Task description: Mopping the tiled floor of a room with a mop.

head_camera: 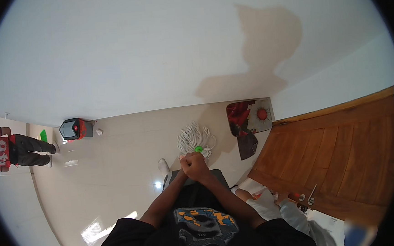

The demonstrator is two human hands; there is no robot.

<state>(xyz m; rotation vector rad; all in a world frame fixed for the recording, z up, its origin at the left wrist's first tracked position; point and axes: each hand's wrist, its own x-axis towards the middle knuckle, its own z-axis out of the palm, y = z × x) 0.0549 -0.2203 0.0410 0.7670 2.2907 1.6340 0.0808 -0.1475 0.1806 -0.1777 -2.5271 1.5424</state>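
A string mop (192,138) with white strands and a green collar rests on the pale tiled floor in front of me. Both my hands are together just above its collar. My right hand (198,164) is closed in a fist, seemingly around the top of the mop handle. Against it lies my left hand (185,163), partly covered, with its fingers curled. The handle itself is hidden by my hands, so its grip cannot be seen directly.
A floral mat (249,117) and a dark cloth (248,146) lie by a wooden door (316,159). Along the wall stands a bin (77,128). One person (3,150) stands far left; another (294,215) is close at lower right.
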